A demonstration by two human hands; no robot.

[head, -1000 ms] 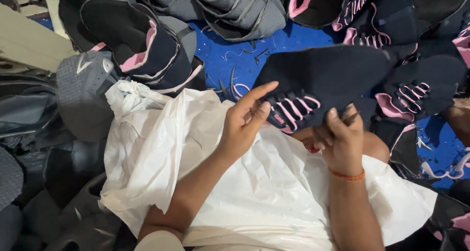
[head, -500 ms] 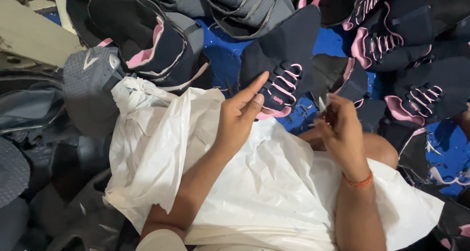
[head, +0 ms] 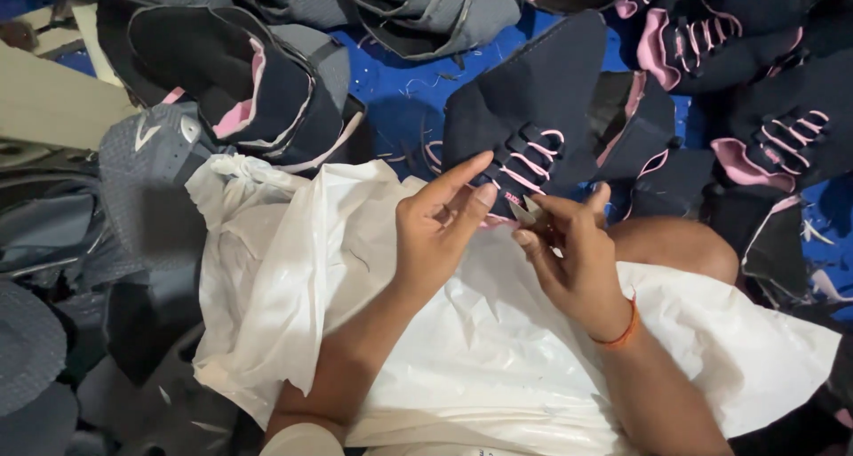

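A black shoe upper (head: pixel 533 109) with pink lace loops lies over the edge of a white plastic sheet (head: pixel 480 349) on my lap. My left hand (head: pixel 440 229) grips its near edge, index finger stretched along the fabric. My right hand (head: pixel 573 260) pinches a small metal thread clipper (head: pixel 524 212) whose tip meets the upper's lower edge by the pink loops. An orange band circles my right wrist.
Piles of black-and-pink shoe uppers (head: pixel 737 74) fill the top and right. Grey uppers (head: pixel 391 7) lie at top and left on a blue cloth (head: pixel 400 92) littered with thread scraps. My bare knee (head: pixel 675 247) shows at right.
The black upper has been turned and drawn left toward the lap's middle. Both hands shifted with it, and the right hand now brings the clipper to its lower edge.
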